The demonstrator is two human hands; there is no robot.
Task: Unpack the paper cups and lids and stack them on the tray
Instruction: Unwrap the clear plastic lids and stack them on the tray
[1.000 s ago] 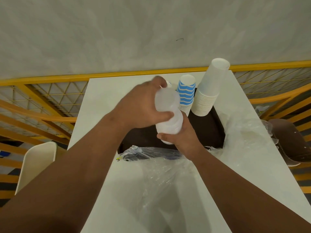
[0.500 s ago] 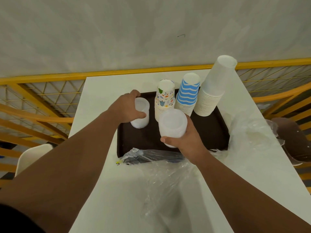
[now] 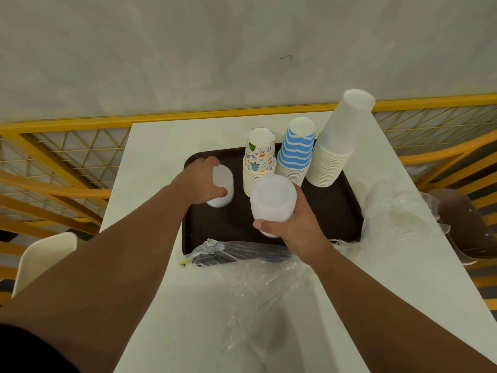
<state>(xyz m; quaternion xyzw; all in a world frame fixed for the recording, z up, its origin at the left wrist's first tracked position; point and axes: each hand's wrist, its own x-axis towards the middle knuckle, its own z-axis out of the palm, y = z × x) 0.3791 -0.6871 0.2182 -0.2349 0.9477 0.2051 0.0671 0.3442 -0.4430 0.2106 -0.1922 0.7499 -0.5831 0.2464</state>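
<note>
A dark brown tray (image 3: 333, 208) lies on the white table (image 3: 150, 168). Three upside-down cup stacks stand along its far side: a patterned stack (image 3: 259, 160), a blue-striped stack (image 3: 295, 149) and a tall plain white stack (image 3: 338, 141). My left hand (image 3: 199, 181) grips a short stack of translucent lids (image 3: 224, 188) standing on the tray's left part. My right hand (image 3: 293, 224) holds a larger stack of lids (image 3: 273, 200) upright above the tray's middle.
Crumpled clear plastic wrapping (image 3: 258, 275) covers the table's near side and the tray's front edge; more wrapping (image 3: 398, 214) lies at the right. A yellow railing (image 3: 67, 125) runs behind the table. A white chair (image 3: 40, 259) stands at the left, a brown chair (image 3: 462, 224) at the right.
The single lid stack was split in two. My left hand carried the smaller part to the tray's left side and set it down; the right hand keeps the larger part.
</note>
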